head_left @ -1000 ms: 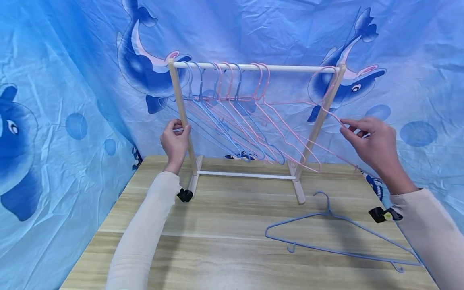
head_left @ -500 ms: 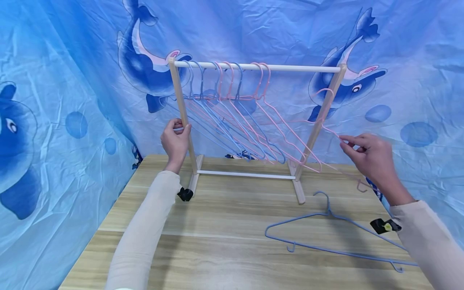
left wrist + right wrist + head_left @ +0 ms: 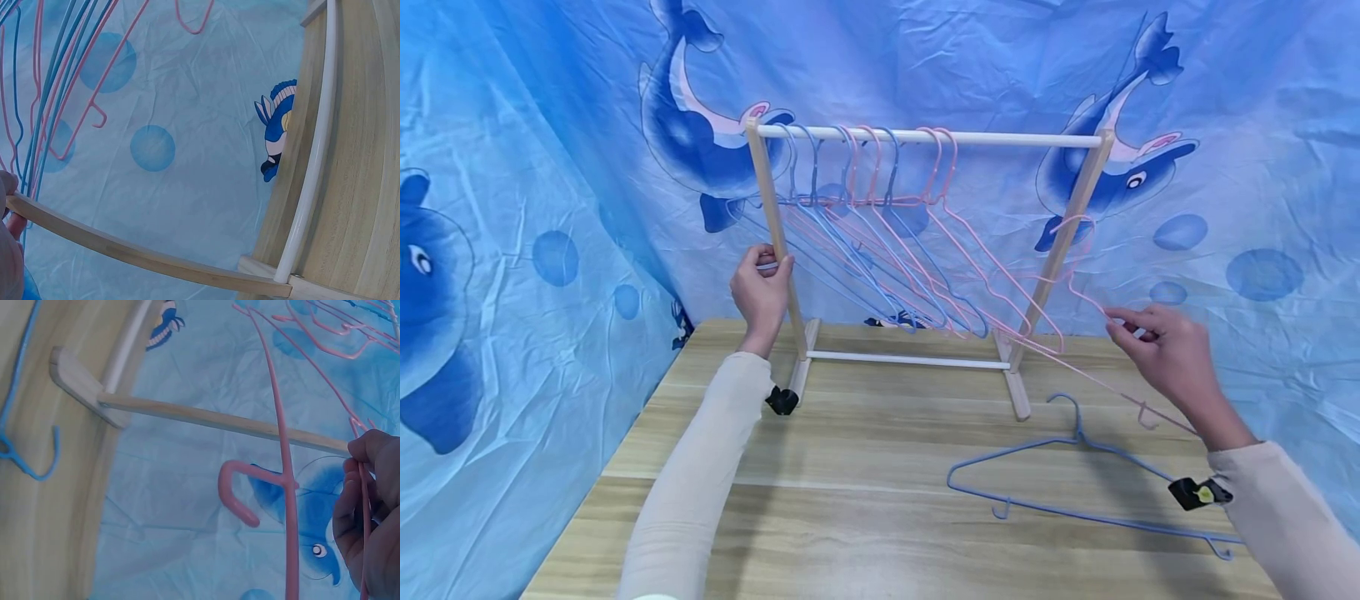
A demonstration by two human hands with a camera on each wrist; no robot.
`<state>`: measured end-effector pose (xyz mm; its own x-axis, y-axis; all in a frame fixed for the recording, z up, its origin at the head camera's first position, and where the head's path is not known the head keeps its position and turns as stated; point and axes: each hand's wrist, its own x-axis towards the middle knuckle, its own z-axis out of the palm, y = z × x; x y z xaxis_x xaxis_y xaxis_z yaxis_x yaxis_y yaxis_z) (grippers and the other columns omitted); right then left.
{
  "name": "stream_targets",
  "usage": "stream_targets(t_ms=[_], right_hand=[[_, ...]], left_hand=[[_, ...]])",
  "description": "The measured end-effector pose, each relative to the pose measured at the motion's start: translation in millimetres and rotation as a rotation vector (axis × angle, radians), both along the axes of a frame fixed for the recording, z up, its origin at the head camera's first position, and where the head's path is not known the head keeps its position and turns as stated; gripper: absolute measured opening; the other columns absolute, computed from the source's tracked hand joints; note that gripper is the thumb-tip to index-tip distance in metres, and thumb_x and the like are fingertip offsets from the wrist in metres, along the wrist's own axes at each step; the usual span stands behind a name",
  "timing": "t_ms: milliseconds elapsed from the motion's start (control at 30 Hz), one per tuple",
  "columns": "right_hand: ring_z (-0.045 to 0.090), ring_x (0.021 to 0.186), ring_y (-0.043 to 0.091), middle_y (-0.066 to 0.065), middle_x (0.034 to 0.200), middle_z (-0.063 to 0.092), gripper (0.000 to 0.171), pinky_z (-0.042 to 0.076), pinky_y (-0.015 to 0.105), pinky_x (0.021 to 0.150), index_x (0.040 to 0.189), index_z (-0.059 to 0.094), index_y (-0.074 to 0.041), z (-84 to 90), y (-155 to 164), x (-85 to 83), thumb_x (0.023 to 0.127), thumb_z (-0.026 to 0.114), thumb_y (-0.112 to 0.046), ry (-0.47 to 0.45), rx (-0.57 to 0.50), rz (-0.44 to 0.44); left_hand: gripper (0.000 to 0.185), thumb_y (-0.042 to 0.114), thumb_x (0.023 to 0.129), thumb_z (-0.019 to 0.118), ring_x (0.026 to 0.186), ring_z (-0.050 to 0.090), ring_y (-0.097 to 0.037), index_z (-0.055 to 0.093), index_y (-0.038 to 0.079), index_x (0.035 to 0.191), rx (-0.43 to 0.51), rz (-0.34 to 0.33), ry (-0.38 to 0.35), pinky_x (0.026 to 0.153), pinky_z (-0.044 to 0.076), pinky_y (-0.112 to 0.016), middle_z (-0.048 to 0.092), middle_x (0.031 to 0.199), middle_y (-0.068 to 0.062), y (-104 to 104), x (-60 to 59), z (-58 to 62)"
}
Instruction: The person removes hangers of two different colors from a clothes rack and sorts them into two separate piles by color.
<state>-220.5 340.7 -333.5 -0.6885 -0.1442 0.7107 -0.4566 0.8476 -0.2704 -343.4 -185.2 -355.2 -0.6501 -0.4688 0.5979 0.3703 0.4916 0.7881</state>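
Observation:
My left hand (image 3: 762, 287) grips the left wooden post (image 3: 766, 183) of a small clothes rack. At the right, my right hand (image 3: 1168, 342) pinches one shoulder of a pink clothes hanger (image 3: 1084, 293) between thumb and fingers. That hanger's hook is off the white top rail (image 3: 1015, 139) and hangs below it, near the right post (image 3: 1078, 200). In the right wrist view the pink hanger (image 3: 281, 419) extends past the fingers, its small side hook showing. Several blue and pink hangers (image 3: 887, 225) hang bunched along the left and middle of the rail.
On the wooden table (image 3: 850, 517) lies a blue hanger (image 3: 1037, 502), partly behind the right sleeve (image 3: 1273, 500). A white lower bar (image 3: 910, 361) joins the rack's feet. A blue dolphin-print curtain (image 3: 1262, 167) surrounds the table at the back and sides.
My right hand has moved down with the pink hanger. Its hook was at the rail's right end and is now well below it. The left hand has stayed on its post.

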Motion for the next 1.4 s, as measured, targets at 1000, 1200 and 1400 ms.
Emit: stream_targets(t_ms=[1000, 1200, 1400], right_hand=[[0.048, 0.057, 0.006, 0.005, 0.081, 0.069, 0.017, 0.041, 0.023, 0.046, 0.109, 0.078, 0.001, -99.6, -57, 13.0, 0.094, 0.072, -0.006, -0.471, -0.237, 0.222], [0.046, 0.055, 0.005, 0.006, 0.077, 0.066, 0.017, 0.039, 0.022, 0.045, 0.109, 0.079, -0.002, -114.0, -86, 10.3, 0.094, 0.073, -0.008, -0.575, -0.315, 0.307], [0.045, 0.056, 0.005, 0.004, 0.076, 0.067, 0.018, 0.038, 0.021, 0.047, 0.109, 0.079, -0.002, -124.1, -123, 6.8, 0.094, 0.073, -0.009, -0.627, -0.375, 0.419]], left_hand=[[0.028, 0.024, 0.093, 0.078, 0.091, 0.075, -0.025, 0.071, 0.004, 0.111, -0.001, 0.003, -0.02, 0.084, 0.062, -0.04, 0.074, 0.105, -0.013, 1, 1.6, 1.6], [0.03, 0.027, 0.093, 0.077, 0.091, 0.075, -0.024, 0.071, 0.004, 0.112, -0.007, 0.002, -0.023, 0.084, 0.062, -0.039, 0.074, 0.106, -0.013, 1, 1.4, 0.6], [0.029, 0.026, 0.093, 0.077, 0.091, 0.075, -0.025, 0.071, 0.004, 0.111, -0.002, 0.007, -0.025, 0.085, 0.062, -0.04, 0.075, 0.106, -0.013, 1, 1.3, 1.2]])
